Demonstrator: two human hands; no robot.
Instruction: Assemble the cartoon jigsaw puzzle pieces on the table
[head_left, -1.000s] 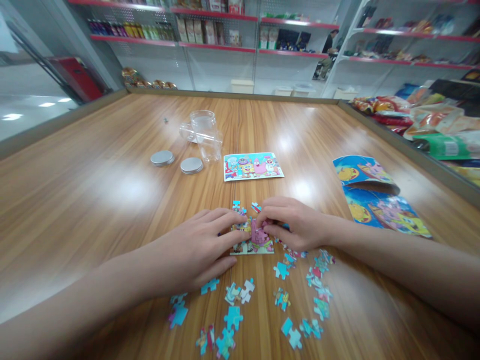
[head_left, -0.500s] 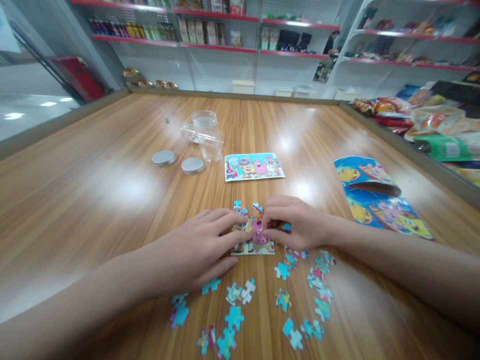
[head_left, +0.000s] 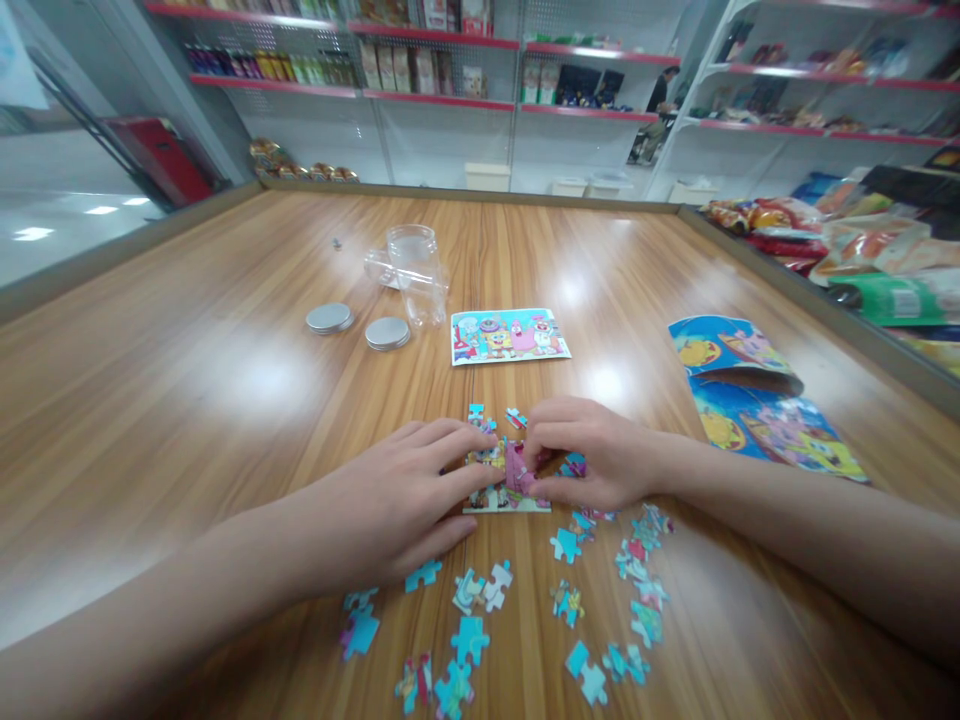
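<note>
A small, partly joined jigsaw block lies on the wooden table in front of me. My left hand lies flat with its fingers stretched out, the fingertips pressing on the block's left side. My right hand is curled at the block's right edge, its fingers pinched on a puzzle piece there. Several loose blue puzzle pieces are scattered nearer to me, and a few more lie just beyond the block.
A printed picture card lies beyond the puzzle. Two clear jars and two metal lids sit at the left rear. A colourful puzzle bag lies at the right. Snack packets and store shelves surround the table.
My right hand has slid a little toward me along the block's right edge. My left hand has stayed pressed on the block.
</note>
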